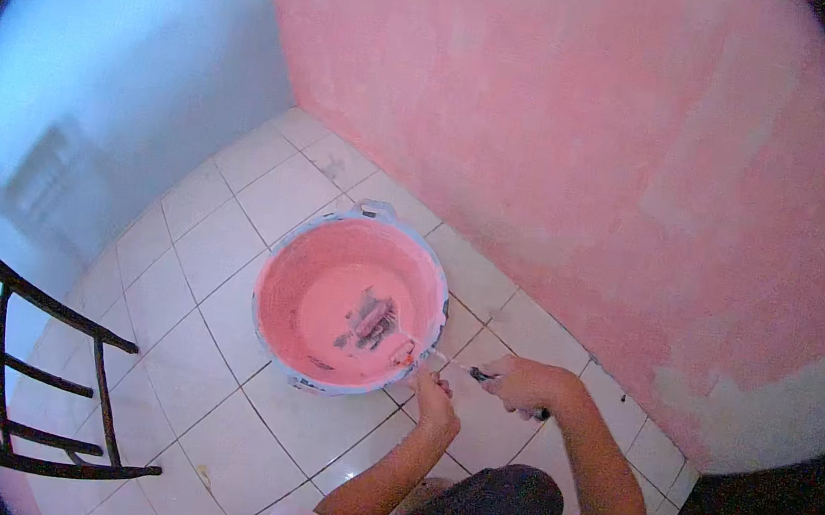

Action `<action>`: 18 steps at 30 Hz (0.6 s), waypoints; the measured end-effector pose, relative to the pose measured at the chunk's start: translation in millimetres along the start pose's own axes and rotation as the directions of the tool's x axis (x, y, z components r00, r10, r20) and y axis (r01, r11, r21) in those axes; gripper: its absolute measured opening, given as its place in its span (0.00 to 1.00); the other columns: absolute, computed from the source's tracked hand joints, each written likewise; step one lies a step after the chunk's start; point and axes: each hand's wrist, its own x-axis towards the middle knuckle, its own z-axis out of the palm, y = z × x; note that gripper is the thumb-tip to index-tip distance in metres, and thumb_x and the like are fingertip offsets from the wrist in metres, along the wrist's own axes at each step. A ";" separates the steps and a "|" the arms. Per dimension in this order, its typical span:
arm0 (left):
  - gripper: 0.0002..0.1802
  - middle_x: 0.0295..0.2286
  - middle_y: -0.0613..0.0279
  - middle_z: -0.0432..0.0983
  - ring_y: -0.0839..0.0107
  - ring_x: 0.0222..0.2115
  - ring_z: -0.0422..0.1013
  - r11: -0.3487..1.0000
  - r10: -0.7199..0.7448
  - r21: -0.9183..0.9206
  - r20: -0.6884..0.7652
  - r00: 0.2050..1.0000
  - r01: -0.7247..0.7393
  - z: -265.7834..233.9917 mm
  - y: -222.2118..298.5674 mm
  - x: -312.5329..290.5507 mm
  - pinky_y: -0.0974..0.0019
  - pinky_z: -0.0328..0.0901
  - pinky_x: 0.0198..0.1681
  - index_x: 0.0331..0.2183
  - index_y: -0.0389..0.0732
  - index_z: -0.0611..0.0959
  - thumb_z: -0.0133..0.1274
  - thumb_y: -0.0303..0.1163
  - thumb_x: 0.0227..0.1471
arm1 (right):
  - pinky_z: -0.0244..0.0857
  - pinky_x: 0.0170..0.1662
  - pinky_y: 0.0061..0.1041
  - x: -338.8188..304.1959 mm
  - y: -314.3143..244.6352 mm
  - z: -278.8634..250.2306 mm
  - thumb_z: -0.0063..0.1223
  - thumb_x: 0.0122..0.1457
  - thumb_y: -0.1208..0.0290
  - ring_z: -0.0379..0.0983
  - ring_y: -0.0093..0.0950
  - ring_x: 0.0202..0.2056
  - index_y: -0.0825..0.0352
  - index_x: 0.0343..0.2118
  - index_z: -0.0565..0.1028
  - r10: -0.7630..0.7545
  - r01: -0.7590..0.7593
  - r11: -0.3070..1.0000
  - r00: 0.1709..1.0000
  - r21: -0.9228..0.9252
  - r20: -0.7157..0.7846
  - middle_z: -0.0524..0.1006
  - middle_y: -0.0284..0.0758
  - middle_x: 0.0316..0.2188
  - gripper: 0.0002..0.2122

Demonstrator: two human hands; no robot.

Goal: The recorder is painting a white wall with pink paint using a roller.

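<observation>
A round basin (281,284) with a pale blue rim stands on the floor in front of me, coated inside with pink paint. In the paint lies a paint roller (406,351), its head pink and hard to tell from the dark patch around it. The roller's rod crosses the basin's right rim. My right hand (525,385) is wrapped round its dark handle, to the right of the basin. My left hand (435,401) is closed at the near right rim, close under the rod; whether it grips the rim or the rod is hidden.
A pink-painted wall (565,143) rises at the right, with a pale patch low down. Bluish-white wall (152,59) meets it at the corner. At the left stands a dark slatted chair or rack (39,369). White floor tiles (218,287) surround the basin; my knee (497,508) is near.
</observation>
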 end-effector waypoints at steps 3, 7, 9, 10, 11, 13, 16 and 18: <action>0.16 0.15 0.73 0.55 0.79 0.15 0.52 1.000 0.029 0.000 -0.001 1.000 -0.029 -1.3 1.9 -9.1 0.73 0.49 0.19 0.21 0.49 0.62 0.41 0.46 0.54 | 0.60 0.16 0.24 22.7 -17.6 8.3 0.39 0.59 0.64 0.63 0.22 0.14 0.64 0.43 0.67 0.002 0.001 0.999 0.998 0.042 -0.068 0.67 0.31 0.17 0.13; 0.11 0.21 0.70 0.57 0.79 0.19 0.54 1.000 0.005 -0.021 0.074 0.997 -0.004 -2.6 9.2 -13.0 0.75 0.52 0.22 0.30 0.48 0.61 0.42 0.41 0.53 | 0.59 0.16 0.23 18.2 -13.4 6.9 0.39 0.59 0.63 0.63 0.22 0.14 0.65 0.40 0.67 -0.081 0.091 0.977 0.995 0.192 -0.056 0.67 0.32 0.18 0.12; 0.11 0.21 0.70 0.57 0.79 0.19 0.54 0.998 0.063 0.012 0.096 0.993 -0.064 -2.1 9.8 -12.4 0.74 0.52 0.22 0.30 0.47 0.61 0.44 0.40 0.52 | 0.59 0.15 0.24 6.5 -7.2 -0.4 0.40 0.58 0.62 0.62 0.22 0.13 0.65 0.38 0.67 -0.068 0.069 0.974 0.998 0.216 -0.011 0.67 0.32 0.17 0.12; 0.11 0.21 0.70 0.57 0.79 0.19 0.54 0.998 0.053 0.022 0.118 0.992 -0.056 -1.4 8.5 -12.1 0.74 0.52 0.22 0.30 0.47 0.61 0.44 0.40 0.52 | 0.59 0.15 0.24 2.3 -6.9 -2.1 0.40 0.58 0.62 0.62 0.22 0.13 0.65 0.38 0.67 -0.052 0.058 0.977 0.998 0.205 -0.036 0.67 0.32 0.17 0.12; 0.10 0.19 0.72 0.57 0.79 0.18 0.54 0.996 0.088 -0.008 0.083 0.993 -0.087 0.6 6.2 -11.6 0.74 0.52 0.22 0.28 0.47 0.65 0.43 0.42 0.53 | 0.59 0.15 0.24 0.9 -9.0 -3.6 0.40 0.58 0.61 0.62 0.22 0.13 0.66 0.38 0.68 -0.024 0.031 0.977 0.999 0.211 -0.036 0.67 0.32 0.16 0.12; 0.11 0.17 0.74 0.58 0.80 0.17 0.54 0.993 0.114 -0.031 0.064 0.991 -0.113 5.4 -0.7 -12.0 0.74 0.52 0.21 0.26 0.48 0.68 0.43 0.43 0.53 | 0.58 0.14 0.24 1.1 -14.1 -2.2 0.41 0.58 0.61 0.62 0.22 0.13 0.66 0.37 0.68 0.012 0.000 0.973 0.999 0.229 -0.050 0.67 0.31 0.16 0.13; 0.09 0.18 0.73 0.59 0.80 0.18 0.56 0.991 0.129 0.021 0.064 0.990 -0.130 11.3 -8.7 -16.0 0.76 0.52 0.22 0.27 0.47 0.69 0.43 0.41 0.53 | 0.58 0.14 0.24 7.7 -19.6 5.3 0.41 0.58 0.61 0.62 0.22 0.13 0.65 0.35 0.69 -0.067 0.077 0.992 0.992 0.100 -0.105 0.67 0.31 0.14 0.12; 0.06 0.21 0.70 0.56 0.79 0.20 0.54 0.994 0.101 0.007 0.204 0.974 -0.105 12.4 -7.6 -18.9 0.72 0.52 0.23 0.29 0.46 0.61 0.42 0.32 0.51 | 0.58 0.14 0.24 9.0 -15.2 7.7 0.42 0.57 0.61 0.62 0.22 0.13 0.66 0.34 0.69 -0.130 0.148 0.947 0.988 0.286 -0.080 0.67 0.31 0.14 0.12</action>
